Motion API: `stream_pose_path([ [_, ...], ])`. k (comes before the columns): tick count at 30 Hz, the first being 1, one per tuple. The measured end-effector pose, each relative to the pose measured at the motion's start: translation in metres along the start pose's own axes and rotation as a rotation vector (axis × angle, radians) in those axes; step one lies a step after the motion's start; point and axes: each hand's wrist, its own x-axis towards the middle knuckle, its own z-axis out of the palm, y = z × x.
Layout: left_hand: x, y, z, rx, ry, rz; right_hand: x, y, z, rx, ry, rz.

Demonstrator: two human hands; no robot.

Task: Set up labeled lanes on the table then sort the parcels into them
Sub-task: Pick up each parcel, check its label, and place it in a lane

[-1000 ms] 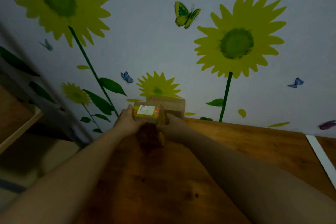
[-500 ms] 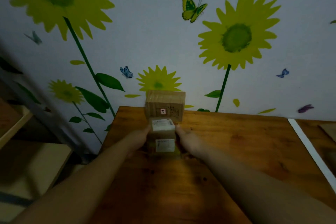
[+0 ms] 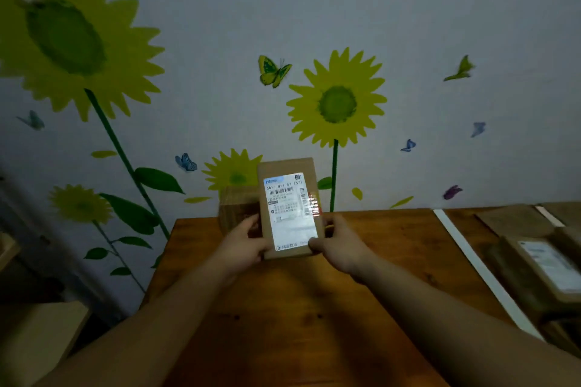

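A flat brown cardboard parcel (image 3: 289, 166) with a white shipping label is held up above the wooden table (image 3: 283, 308), its label face towards me. My left hand (image 3: 242, 242) grips its lower left edge and my right hand (image 3: 339, 245) grips its lower right edge. Behind it, a second cardboard box (image 3: 235, 207) stands on the table at the far edge near the wall, partly hidden by the held parcel. A white tape strip (image 3: 478, 267) runs across the table to the right as a lane line.
Right of the tape strip lie more brown parcels (image 3: 540, 273), one with a white label. The wall behind carries sunflower and butterfly decals. A light wooden piece of furniture (image 3: 34, 336) stands lower left, beyond the table's left edge.
Both hands have lifted the parcel off the table and tilted it upright, so the full label faces me. The view has shifted right, showing more parcels past the tape.
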Motion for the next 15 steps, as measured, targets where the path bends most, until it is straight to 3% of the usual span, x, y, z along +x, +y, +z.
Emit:
stream_pose_path([
  [9,-0.059,0.065,0.077,-0.134,0.000,0.323,-0.063,-0.003,-0.102,0.086,0.095,-0.275],
  [15,-0.096,0.087,0.152,-0.206,-0.059,0.415,-0.108,0.019,-0.167,0.162,0.145,-0.374],
])
